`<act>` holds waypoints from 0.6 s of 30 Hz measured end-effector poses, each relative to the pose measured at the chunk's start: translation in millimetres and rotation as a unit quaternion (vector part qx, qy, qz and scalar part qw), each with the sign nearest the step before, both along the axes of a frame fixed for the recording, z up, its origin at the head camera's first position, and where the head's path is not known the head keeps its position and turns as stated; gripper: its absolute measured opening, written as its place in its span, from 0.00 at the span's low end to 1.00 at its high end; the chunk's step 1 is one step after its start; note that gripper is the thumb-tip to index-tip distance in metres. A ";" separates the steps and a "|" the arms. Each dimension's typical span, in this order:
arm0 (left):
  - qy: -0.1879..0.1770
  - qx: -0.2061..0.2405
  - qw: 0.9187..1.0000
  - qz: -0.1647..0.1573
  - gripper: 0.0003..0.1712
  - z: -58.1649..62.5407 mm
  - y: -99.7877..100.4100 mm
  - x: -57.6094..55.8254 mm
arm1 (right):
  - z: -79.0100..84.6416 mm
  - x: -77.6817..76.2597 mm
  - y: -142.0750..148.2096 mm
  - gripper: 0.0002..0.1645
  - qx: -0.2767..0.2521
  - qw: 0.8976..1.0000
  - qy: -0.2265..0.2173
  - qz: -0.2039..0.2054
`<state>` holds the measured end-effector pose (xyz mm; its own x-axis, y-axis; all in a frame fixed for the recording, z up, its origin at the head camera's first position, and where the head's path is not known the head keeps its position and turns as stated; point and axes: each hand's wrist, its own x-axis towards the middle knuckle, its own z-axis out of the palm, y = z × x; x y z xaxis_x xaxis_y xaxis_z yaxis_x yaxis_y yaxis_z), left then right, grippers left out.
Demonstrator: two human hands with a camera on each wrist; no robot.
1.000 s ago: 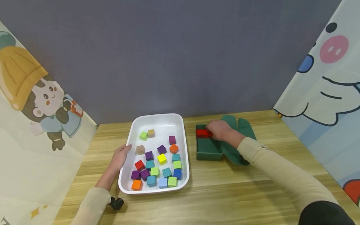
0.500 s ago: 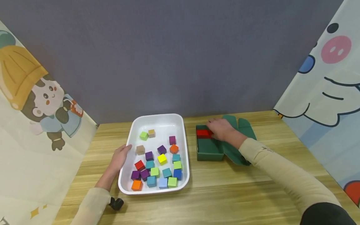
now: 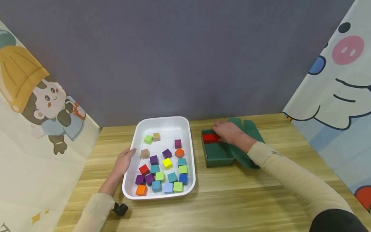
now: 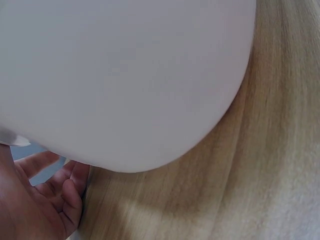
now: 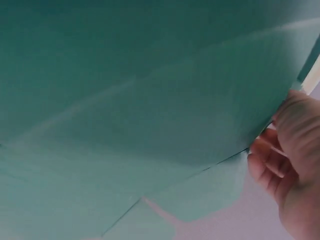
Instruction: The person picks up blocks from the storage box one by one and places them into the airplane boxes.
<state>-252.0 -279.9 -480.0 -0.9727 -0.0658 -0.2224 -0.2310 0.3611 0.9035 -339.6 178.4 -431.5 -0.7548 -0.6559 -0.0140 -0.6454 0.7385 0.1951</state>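
Observation:
A white tray (image 3: 160, 125) of colored cubes lies on the table. My left hand (image 3: 124, 162) grips its left rim, thumb over the edge; in the left wrist view its fingers (image 4: 72, 200) curl beneath the tray's side. To the right sits a small dark green box (image 3: 218, 161), its lid (image 3: 242, 156) folded out to the right. Red blocks (image 3: 209, 138) lie in its back part. My right hand (image 3: 229, 132) grips the box at its back right side, partly hiding the red blocks. The right wrist view shows this hand (image 5: 287, 155) with thumb and curled fingers at the green cardboard edge.
Loose cubes fill mostly the tray's front half, among them a yellow cube (image 3: 167, 163) and an orange cube (image 3: 141, 190). Wooden tabletop (image 3: 232, 203) runs in front of tray and box. A grey panel (image 3: 185, 58) stands behind, with printed sheets on both sides.
The green box has turned slightly, its front end shifting to the right and nearer. My right hand stays at its back right side. The left hand and tray have stayed in place.

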 end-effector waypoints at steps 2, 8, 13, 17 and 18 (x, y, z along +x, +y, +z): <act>0.000 0.001 1.000 -0.002 0.38 0.2 0.5 0.9 | -0.8 0.0 1.0 0.31 -0.001 1.000 -0.003 0.017; 0.001 0.001 1.000 -0.003 0.37 1.2 0.3 1.1 | 0.1 -0.4 1.2 0.30 -0.014 0.999 -0.006 0.036; -0.003 -0.004 1.000 -0.002 0.38 0.5 0.0 0.6 | 1.8 0.6 0.4 0.29 -0.011 0.999 -0.014 0.028; -0.004 -0.004 1.000 -0.001 0.37 0.9 0.2 1.0 | 2.6 2.2 0.3 0.30 -0.007 1.000 -0.017 0.021; -0.003 -0.004 1.000 -0.001 0.37 1.2 0.3 1.1 | 2.7 2.6 0.2 0.30 -0.007 1.000 -0.018 0.017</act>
